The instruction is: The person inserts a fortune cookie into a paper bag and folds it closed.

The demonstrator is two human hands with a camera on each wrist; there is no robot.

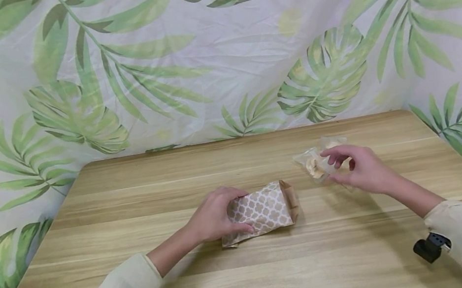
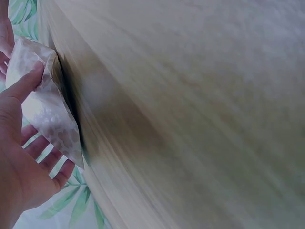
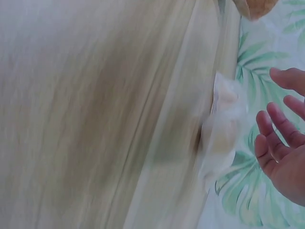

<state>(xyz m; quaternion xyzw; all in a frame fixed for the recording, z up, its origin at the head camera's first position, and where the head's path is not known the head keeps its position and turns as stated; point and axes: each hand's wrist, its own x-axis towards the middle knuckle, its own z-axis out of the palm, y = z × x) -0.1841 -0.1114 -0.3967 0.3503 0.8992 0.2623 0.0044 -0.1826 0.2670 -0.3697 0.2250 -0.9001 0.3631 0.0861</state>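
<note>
While left hand [image 1: 214,214] grips paper bag [image 1: 263,211] (patterned), right hand [image 1: 358,170] nears snack packet [image 1: 314,164].

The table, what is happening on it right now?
A person works at a wooden table. The left hand grips a patterned paper bag that lies on the table with its open end toward the right. The right hand reaches for a clear snack packet lying farther back; in the wrist view its fingers are spread and apart from the packet.
</note>
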